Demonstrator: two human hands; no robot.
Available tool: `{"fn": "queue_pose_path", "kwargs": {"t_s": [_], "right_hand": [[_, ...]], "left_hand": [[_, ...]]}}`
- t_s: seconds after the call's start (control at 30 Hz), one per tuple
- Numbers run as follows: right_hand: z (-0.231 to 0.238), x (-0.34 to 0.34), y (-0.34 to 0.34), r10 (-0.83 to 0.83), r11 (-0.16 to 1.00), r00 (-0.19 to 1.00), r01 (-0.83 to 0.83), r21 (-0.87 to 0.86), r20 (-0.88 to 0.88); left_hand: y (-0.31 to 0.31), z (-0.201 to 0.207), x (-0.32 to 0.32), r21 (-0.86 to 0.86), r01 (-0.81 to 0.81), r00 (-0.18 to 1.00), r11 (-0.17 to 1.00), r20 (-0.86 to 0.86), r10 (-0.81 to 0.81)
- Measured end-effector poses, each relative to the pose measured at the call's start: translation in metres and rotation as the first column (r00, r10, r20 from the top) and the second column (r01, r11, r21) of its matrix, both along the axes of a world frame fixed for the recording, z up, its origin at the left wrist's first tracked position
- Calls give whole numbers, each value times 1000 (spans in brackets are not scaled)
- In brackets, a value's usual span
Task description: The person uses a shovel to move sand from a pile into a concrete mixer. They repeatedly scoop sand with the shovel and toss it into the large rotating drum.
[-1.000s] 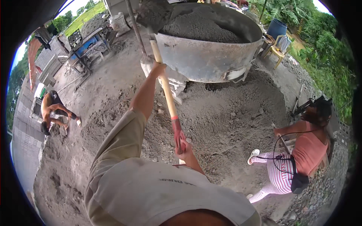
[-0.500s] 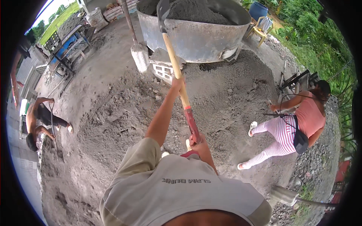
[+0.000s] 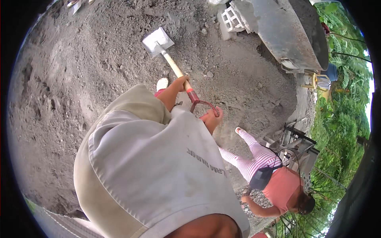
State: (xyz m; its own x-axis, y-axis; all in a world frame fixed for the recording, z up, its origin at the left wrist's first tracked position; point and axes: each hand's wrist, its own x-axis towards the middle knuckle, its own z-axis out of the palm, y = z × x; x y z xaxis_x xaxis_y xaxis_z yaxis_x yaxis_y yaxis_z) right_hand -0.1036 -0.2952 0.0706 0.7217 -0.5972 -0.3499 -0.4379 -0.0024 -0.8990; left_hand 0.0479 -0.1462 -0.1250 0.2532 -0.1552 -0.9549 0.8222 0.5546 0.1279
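A square-bladed shovel (image 3: 173,64) with a wooden shaft and a red handle slants across in front of me. My left hand (image 3: 181,84) is wrapped round the lower part of the wooden shaft, just above the red section. At the handle's end, my right hand (image 3: 212,117) is closed on the red grip. The pale metal blade (image 3: 152,42) points away to the far left, over grey sand and gravel (image 3: 107,51). It looks bare; whether it touches the ground I cannot tell.
A large round metal tub (image 3: 283,33) stands at the far right beside a hollow concrete block (image 3: 233,19). A person in striped leggings (image 3: 254,162) bends at my right. Behind are a yellow chair (image 3: 310,80), a blue barrel (image 3: 330,72) and green plants.
My view and body have turned left. The shovel blade has swung from the tub's rim to over the ground. Both hands still grip the shovel; the tub now appears farther right.
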Motion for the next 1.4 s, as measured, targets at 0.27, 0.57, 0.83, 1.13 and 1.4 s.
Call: {"fn": "queue_pose_path", "kwargs": {"t_s": [0.27,0.57,0.83,1.13,1.4], "right_hand": [[0,-35,17,160,926,981,-188,328,112],[15,-126,47,253,856,947,-314,411,197],[49,-155,93,600,799,769,-587,-131,218],[53,-160,195,806,493,175,-728,-478,565],[48,-186,305,736,303,-140,-807,-507,662]], "left_hand": [[21,38,-56,294,-97,984,951,169,48],[51,-22,-179,268,-124,971,955,230,61],[114,62,-221,254,-133,925,958,380,28],[179,286,-380,211,-362,688,908,718,108],[255,276,-421,686,-692,680,227,724,-116]]}}
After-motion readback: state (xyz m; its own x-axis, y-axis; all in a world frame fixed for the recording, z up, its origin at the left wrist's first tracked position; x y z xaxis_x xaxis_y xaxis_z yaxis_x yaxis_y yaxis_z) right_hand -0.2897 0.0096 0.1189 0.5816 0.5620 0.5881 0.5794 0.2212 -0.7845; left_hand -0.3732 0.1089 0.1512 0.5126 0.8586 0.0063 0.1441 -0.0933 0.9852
